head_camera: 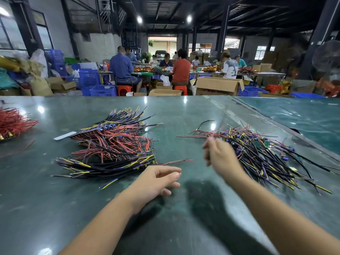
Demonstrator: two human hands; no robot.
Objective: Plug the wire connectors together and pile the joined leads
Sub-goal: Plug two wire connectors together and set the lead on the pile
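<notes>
head view: glossy green table [174,111] bearing tangled thin wires [114,144].

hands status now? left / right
Left hand: open, fingers relaxed, holding nothing, above the table.
Right hand: blurred, at the loose wire pile; grip cannot be told.

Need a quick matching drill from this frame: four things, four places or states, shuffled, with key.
Things:
1. left hand
2. right hand
3. stacked wire pile
4. red wire bundle

Places or states:
A. far left table edge
B. reaching into the loose wire pile
C. centre-left of the table
D. relaxed, low over the table, holding nothing

Pairs: 1-D, 2-B, 3-C, 4-A
</notes>
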